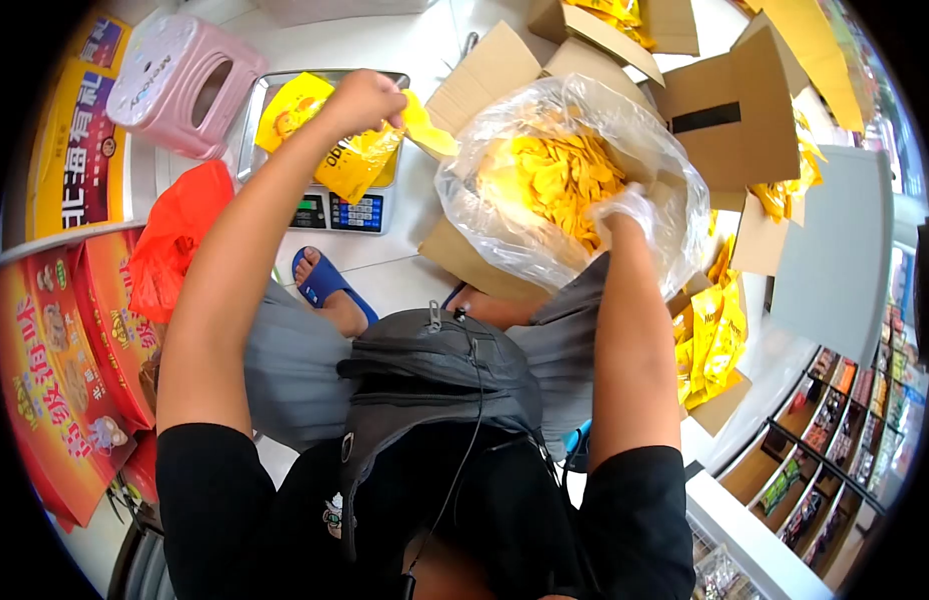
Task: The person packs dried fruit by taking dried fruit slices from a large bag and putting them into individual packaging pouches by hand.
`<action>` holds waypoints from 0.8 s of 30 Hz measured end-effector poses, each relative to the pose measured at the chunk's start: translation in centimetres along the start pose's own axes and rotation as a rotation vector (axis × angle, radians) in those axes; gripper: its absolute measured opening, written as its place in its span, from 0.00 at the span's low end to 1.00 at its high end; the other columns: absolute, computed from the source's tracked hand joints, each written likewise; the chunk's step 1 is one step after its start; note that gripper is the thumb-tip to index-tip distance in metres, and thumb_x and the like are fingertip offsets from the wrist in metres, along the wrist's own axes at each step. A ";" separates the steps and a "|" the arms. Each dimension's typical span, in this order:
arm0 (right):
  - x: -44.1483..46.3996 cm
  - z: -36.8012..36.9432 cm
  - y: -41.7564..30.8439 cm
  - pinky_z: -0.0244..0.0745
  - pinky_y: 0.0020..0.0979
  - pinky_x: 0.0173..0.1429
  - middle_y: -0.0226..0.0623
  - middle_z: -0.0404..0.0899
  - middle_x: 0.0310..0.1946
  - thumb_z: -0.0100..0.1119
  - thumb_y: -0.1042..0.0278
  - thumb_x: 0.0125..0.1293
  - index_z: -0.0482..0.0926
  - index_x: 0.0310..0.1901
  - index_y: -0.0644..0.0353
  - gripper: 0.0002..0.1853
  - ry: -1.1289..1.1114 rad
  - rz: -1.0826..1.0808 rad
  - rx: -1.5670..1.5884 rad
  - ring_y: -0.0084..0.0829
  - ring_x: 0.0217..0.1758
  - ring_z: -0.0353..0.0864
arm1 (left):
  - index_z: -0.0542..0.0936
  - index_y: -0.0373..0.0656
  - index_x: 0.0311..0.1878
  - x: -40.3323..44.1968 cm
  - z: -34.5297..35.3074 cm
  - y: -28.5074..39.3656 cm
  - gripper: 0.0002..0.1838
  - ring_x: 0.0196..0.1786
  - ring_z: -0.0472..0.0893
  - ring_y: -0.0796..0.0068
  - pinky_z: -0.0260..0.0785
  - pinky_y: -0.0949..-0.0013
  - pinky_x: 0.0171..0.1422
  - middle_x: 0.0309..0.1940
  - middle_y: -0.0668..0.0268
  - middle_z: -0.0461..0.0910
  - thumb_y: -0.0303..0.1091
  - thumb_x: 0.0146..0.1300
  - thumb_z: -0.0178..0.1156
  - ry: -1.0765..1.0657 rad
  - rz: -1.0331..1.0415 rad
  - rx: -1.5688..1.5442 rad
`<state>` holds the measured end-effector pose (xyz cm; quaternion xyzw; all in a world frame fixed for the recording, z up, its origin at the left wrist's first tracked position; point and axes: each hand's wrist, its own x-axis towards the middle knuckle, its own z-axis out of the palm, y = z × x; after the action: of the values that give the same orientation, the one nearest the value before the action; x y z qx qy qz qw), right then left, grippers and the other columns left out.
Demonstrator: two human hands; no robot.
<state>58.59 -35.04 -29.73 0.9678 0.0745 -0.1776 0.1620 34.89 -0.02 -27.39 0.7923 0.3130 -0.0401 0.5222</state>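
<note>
My left hand (367, 103) is closed, its fingers curled at the edge of a yellow printed bag (357, 165). That bag lies across the tray of a digital scale (359, 212) with a blue keypad. A paler yellow strip (425, 125) sticks out beside the fingertips; whether it belongs to the bag I cannot tell. My right hand (625, 208), in a clear plastic glove, reaches into a large clear plastic liner (465, 190) at the right side of a heap of yellow-orange slices, like dried mango (560, 175). Blur and the liner hide its fingers.
The liner sits in an open cardboard box (485, 75). More boxes hold yellow packets (713, 325) on the right. A pink stool (185, 85), a red plastic bag (180, 240) and red cartons (65, 365) stand left. Shelves (820, 450) line the lower right.
</note>
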 end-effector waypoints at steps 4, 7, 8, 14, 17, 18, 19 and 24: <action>1.5 5.3 -3.2 0.74 0.40 0.60 0.49 0.79 0.53 0.60 0.62 0.56 0.82 0.51 0.56 0.20 -0.079 -0.308 -0.045 0.47 0.58 0.79 | 0.83 0.39 0.31 -0.2 7.5 5.5 0.11 0.21 0.81 0.78 0.74 0.72 0.29 0.23 0.63 0.84 0.38 0.57 0.60 -0.099 -0.007 0.001; 3.4 10.7 -4.0 0.72 0.39 0.62 0.50 0.78 0.56 0.58 0.68 0.56 0.79 0.56 0.56 0.23 0.054 -0.441 0.272 0.47 0.60 0.77 | 0.83 0.39 0.33 1.2 12.5 6.4 0.10 0.20 0.81 0.78 0.74 0.72 0.29 0.24 0.64 0.84 0.36 0.57 0.61 -0.098 -0.041 -0.074; 3.0 10.0 -4.3 0.72 0.39 0.62 0.50 0.78 0.55 0.56 0.68 0.57 0.77 0.58 0.57 0.24 -0.011 -0.443 0.255 0.48 0.60 0.77 | 0.83 0.38 0.35 1.3 13.8 6.2 0.09 0.20 0.80 0.78 0.73 0.72 0.29 0.25 0.64 0.85 0.34 0.58 0.61 -0.098 -0.073 -0.116; 4.3 7.7 -4.2 0.73 0.40 0.60 0.52 0.79 0.53 0.57 0.68 0.56 0.76 0.58 0.56 0.24 -0.109 -0.414 -0.037 0.49 0.57 0.78 | 0.79 0.39 0.54 1.0 12.9 4.4 0.21 0.22 0.82 0.74 0.76 0.68 0.33 0.27 0.58 0.84 0.36 0.58 0.63 -0.008 0.015 -0.122; 5.6 9.7 -3.4 0.74 0.40 0.57 0.51 0.81 0.49 0.59 0.67 0.55 0.81 0.52 0.52 0.20 0.056 -0.376 0.235 0.48 0.53 0.80 | 0.78 0.37 0.55 -1.1 7.3 3.8 0.20 0.24 0.83 0.72 0.76 0.69 0.34 0.32 0.57 0.85 0.35 0.60 0.62 -0.066 0.106 -0.042; 6.0 10.3 -3.0 0.75 0.40 0.56 0.51 0.81 0.47 0.59 0.66 0.55 0.82 0.50 0.51 0.19 0.058 -0.473 0.277 0.48 0.52 0.81 | 0.78 0.37 0.55 -2.4 5.3 3.8 0.20 0.25 0.83 0.72 0.76 0.70 0.34 0.34 0.56 0.85 0.35 0.61 0.61 -0.078 0.084 -0.003; 6.0 10.7 -2.8 0.76 0.40 0.55 0.50 0.82 0.45 0.59 0.65 0.55 0.83 0.49 0.50 0.18 0.057 -0.570 0.321 0.48 0.51 0.81 | 0.78 0.36 0.55 -3.6 3.4 3.7 0.20 0.26 0.83 0.72 0.76 0.70 0.34 0.36 0.56 0.84 0.35 0.61 0.61 -0.052 0.096 0.023; 6.4 8.3 -4.1 0.77 0.40 0.54 0.50 0.82 0.44 0.59 0.67 0.53 0.85 0.44 0.52 0.15 0.048 -0.617 -0.024 0.49 0.50 0.82 | 0.77 0.37 0.56 -8.8 -3.5 3.3 0.20 0.26 0.80 0.77 0.74 0.72 0.34 0.40 0.58 0.83 0.36 0.63 0.60 0.080 0.039 0.124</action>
<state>61.09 -33.51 -40.62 0.9016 0.3705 -0.1944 0.1101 28.73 -1.85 -19.72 0.8300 0.3151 -0.0178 0.4598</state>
